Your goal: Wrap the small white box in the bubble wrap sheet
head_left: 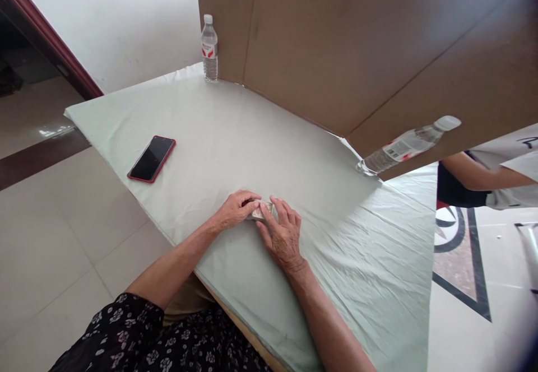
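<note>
On the pale green cloth near the table's front edge lies a small white box [264,210] with printing on it, partly covered by fingers. My left hand [236,209] closes round its left end, with the thumb and fingertips against it. From the right, my right hand [283,231] grips the same box: the index finger rests on its top, the thumb is at the near side and the other fingers curl by the right end. The fingers hide what kind of box it is.
A black phone in a red case [152,159] lies to the left. Tall brown cardboard panels [294,47] stand at the back, with an upright water bottle [209,50] at their left and another bottle [403,149] at the right. Beyond the right edge, a person's arm [483,171] shows.
</note>
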### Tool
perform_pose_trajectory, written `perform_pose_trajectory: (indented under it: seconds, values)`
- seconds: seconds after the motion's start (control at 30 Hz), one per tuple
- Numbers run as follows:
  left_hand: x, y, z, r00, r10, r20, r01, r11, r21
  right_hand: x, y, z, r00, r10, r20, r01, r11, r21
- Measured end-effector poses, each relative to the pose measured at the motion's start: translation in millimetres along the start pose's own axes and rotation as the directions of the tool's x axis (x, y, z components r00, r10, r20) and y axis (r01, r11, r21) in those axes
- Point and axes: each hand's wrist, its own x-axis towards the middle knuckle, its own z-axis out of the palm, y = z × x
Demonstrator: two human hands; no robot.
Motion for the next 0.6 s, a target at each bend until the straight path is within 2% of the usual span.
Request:
perform_pose_trajectory:
  seconds: [0.13,0.23,0.4,0.6]
  values:
    - [0.0,-0.3,2.0,0.999,0.026,-0.030,-0.026,1.000,0.005,-2.2,7.3,-2.9,0.993,0.116,-0.017,-0.112,0.982,0.154]
    - [0.6,-0.3,1.8,1.000,0.007,-0.025,-0.007,1.000,0.003,5.9,19.8,-6.4,0.977,0.201,0.066,-0.212,0.939,0.270]
    - [0.6,1.6,1.8,1.000,-0.009,-0.027,0.008,1.000,-0.011,20.3,32.8,-2.8,0.968,0.079,0.239,-0.149,0.945,0.290]
    - [-0.7,2.2,6.6,0.996,0.021,-0.091,-0.025,0.999,-0.046,21.3,25.6,0.8,0.979,0.098,0.176,-0.144,0.953,0.268]
